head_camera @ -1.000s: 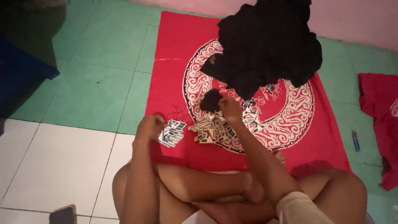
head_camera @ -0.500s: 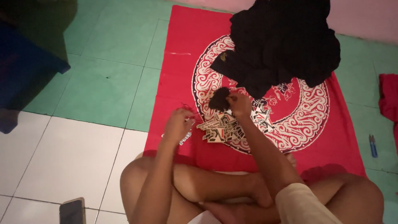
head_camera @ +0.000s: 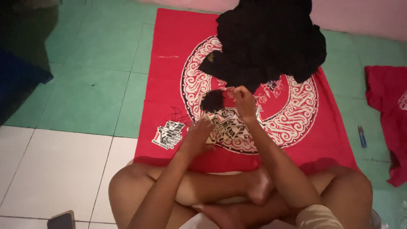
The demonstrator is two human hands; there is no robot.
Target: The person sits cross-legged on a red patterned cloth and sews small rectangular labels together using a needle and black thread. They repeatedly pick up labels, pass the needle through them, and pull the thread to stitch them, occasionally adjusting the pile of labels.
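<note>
Head view, left to right: a dark phone (head_camera: 61, 220) lies on the white floor tiles at the bottom edge. On the red patterned cloth (head_camera: 165, 63), near its near-left corner, sits a small stack of black-and-white tags (head_camera: 169, 134). The left hand (head_camera: 197, 138) rests flat, grip open, on the spread pile of tags (head_camera: 229, 125) at the cloth's near edge. The right hand (head_camera: 244, 99) pinches a fold of the black garment (head_camera: 271, 40), lifted over the cloth's middle. Blue snips (head_camera: 361, 136) lie on green tiles.
</note>
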